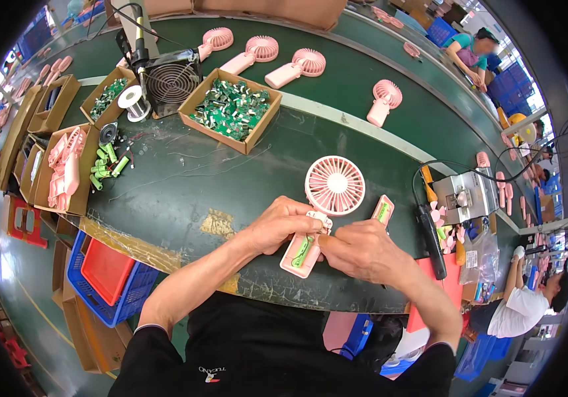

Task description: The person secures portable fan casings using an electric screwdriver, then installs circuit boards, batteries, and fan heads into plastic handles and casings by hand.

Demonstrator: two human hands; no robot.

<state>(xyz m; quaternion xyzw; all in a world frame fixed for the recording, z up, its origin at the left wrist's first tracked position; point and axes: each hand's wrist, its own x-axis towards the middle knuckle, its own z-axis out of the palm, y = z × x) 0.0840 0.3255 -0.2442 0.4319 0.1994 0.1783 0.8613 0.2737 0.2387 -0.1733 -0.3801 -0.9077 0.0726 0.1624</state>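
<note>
A pink fan (335, 186), its handle (304, 270) open around a green battery (302, 252), is held over the table (165, 173); the left hand (283, 225) pinches it above the handle, the right hand (362, 250) curls by the handle's edge, its grip impossible to tell. Rightward lies another pink shell (386, 200); farther off, circuit boards (231, 104) fill a cardboard box (214, 135)

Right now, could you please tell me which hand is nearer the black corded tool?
Right: the right hand is left of the black corded tool; the left hand is farther left.
</note>
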